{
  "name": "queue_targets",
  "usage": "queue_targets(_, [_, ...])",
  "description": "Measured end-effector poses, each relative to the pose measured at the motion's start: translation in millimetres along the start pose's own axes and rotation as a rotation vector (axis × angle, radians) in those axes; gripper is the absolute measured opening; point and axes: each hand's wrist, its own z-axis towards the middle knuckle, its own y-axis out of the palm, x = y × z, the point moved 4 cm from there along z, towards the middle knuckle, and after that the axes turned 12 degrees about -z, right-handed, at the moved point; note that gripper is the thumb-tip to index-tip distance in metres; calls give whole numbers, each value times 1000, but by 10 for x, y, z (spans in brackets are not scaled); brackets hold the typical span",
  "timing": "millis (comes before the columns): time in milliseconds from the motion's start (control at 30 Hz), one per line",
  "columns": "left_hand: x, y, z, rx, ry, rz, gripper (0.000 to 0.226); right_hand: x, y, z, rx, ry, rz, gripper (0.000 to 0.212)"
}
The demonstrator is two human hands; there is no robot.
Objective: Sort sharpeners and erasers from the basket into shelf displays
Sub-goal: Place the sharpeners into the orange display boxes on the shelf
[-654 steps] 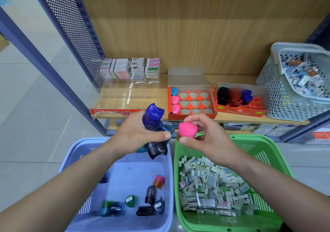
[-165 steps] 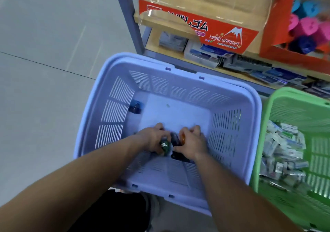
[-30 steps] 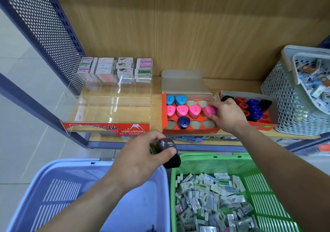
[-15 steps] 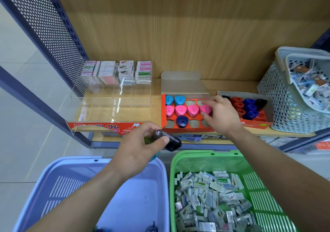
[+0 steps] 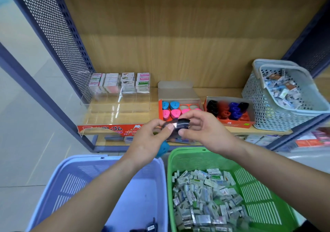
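Hand-off step, centre: black sharpener (image 5: 180,123) pinched between left hand (image 5: 150,142) and right hand (image 5: 205,133); teal sharpener (image 5: 162,149) curled under left palm, maybe more. Next: slot black one into display box (image 5: 234,124), 2 o'clock.

Two baskets on floor (image 5: 35,124) before me: L basket (image 5: 71,162), R basket (image 5: 187,151) w/ erasers (image 5: 205,196) in it. Behind them: shelf (image 5: 153,109). On shelf, L to R: eraser display (image 5: 116,105), sharpener tray (image 5: 178,93), 2nd tray (image 5: 235,123), mesh basket (image 5: 267,114) at far R.
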Motion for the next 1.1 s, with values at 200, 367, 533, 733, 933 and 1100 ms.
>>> queue_targets(200, [-83,172,43,-74,-1,197,17,203,-308,-162,6,6,-103,27])
queue_targets(367, [-208,388,193,-107,-37,285,13,639,-987,-136,167,145,-398,20])
queue_targets(533, [-391,580,311,-172,-113,316,17,1223,-1702,-89,348,281,-666,21])
queue_targets(733, [-483,650,504,-73,-32,307,18,1697,-2059,-94,475,299,-760,27])
queue_targets(933, [-543,857,873,-28,-3,430,19,2003,-1964,-4,676,190,-849,29])
queue_targets(1100, [-560,1103,1135,-42,33,447,17,2159,-1977,127,733,195,-839,32])
